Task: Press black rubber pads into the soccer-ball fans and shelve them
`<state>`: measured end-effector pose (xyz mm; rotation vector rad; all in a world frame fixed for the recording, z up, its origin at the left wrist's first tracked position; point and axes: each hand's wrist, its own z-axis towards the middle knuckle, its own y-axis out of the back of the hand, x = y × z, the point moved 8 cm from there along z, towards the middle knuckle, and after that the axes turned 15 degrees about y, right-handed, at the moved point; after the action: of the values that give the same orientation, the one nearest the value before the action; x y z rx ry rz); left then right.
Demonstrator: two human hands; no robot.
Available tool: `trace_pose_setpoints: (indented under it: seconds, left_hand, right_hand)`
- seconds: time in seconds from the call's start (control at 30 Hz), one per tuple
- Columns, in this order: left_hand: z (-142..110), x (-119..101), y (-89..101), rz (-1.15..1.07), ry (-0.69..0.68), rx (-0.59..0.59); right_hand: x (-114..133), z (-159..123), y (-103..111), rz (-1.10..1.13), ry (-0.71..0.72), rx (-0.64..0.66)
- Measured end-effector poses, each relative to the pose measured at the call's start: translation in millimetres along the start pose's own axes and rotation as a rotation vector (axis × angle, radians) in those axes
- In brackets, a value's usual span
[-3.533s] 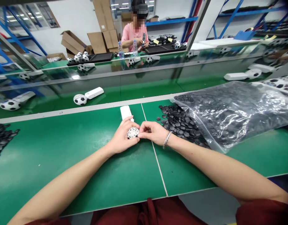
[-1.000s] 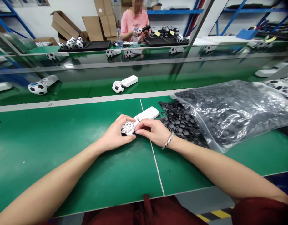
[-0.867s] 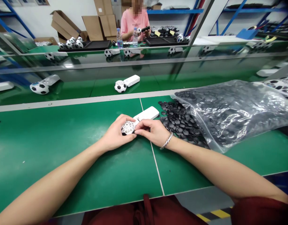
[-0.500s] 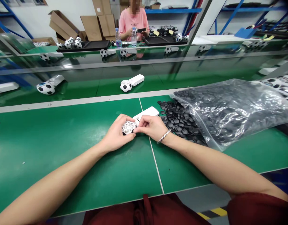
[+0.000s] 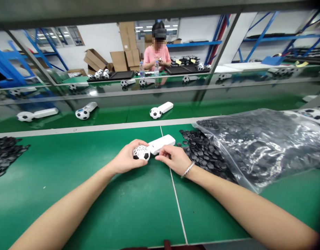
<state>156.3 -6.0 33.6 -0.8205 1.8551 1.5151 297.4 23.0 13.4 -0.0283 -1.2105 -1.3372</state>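
My left hand (image 5: 127,158) is curled around the white ball-shaped head (image 5: 141,152) of a small hand-held device whose white handle (image 5: 162,143) points up and right. The head shows a hexagon mesh and a black patch on its lower left. My right hand (image 5: 172,159), with a bracelet on the wrist, hovers just right of the head with thumb and forefinger pinched; I cannot make out whether anything is between them. Loose black hexagon pieces (image 5: 201,151) lie right beside that hand.
A clear plastic bag (image 5: 261,142) full of black pieces covers the right of the green bench (image 5: 71,187). More black pieces (image 5: 5,154) lie far left. Finished ball devices (image 5: 160,109) ride the belt behind. A person in pink (image 5: 157,55) works at the far bench.
My head has tilted up, so more of the far benches shows. My right hand has drawn slightly away from the ball head. The devices on the belt have drifted right.
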Motion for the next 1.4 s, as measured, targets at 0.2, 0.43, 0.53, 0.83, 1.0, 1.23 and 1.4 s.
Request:
trace_pose_setpoints:
  seconds: [0.2,0.43,0.53,0.83,1.0,1.23,1.4]
  left_hand:
    - [64.9,19.0,66.0,-0.006,0.04,-0.395]
    - [141.1,65.3,100.5,0.123,0.203,-0.791]
    - [147.8,79.6,100.2,0.178,0.25,-0.838]
    - [141.7,83.7,102.6,0.272,0.225,-0.851]
    - [139.8,82.8,102.9,0.284,0.229,-0.856]
    - [142.2,81.4,103.2,0.268,0.199,-0.819]
    - [144.1,82.8,104.0,0.239,0.18,-0.818]
  right_hand:
    - [0.1,3.0,7.5,-0.299,0.133,0.061]
    - [-13.9,-1.0,3.1,-0.575,0.123,0.173]
    - [-20.0,-1.9,13.1,-0.813,0.067,0.124]
    - [-29.8,-4.8,11.2,-1.043,-0.025,0.204]
    - [-18.1,-5.3,1.5,-0.969,0.03,0.367]
    - [-10.2,-2.4,39.5,-0.945,-0.129,0.426]
    - [-20.4,-4.0,43.6,-0.904,-0.237,0.537]
